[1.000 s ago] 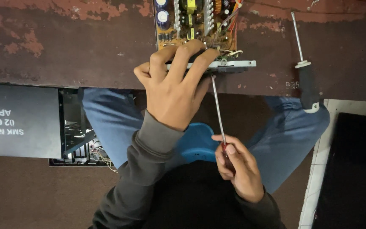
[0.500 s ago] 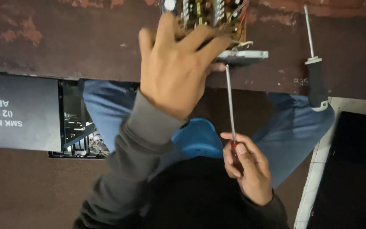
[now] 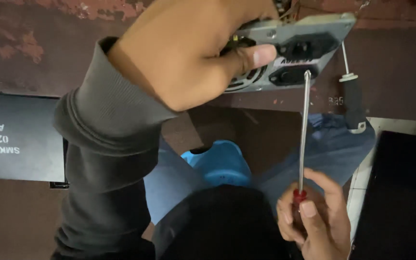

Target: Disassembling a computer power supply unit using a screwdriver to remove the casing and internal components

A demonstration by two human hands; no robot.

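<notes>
Tilting the metal box (image 3: 304,43), left hand (image 3: 188,53) meets right hand's (image 3: 314,221) screwdriver (image 3: 304,135).

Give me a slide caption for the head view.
Left hand grips a grey power supply unit; right hand aims a long screwdriver.

We count two screwdrivers (image 3: 305,130) (image 3: 353,98), one grey power supply box (image 3: 309,45), two hands (image 3: 188,53) (image 3: 316,219), and one blue stool (image 3: 220,163).

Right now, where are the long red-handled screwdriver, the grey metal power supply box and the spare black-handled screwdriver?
Long red-handled screwdriver (image 3: 304,135), head view, mid-shaft.
Grey metal power supply box (image 3: 331,29), head view, bare rear panel.
Spare black-handled screwdriver (image 3: 354,103), head view, black handle.
</notes>
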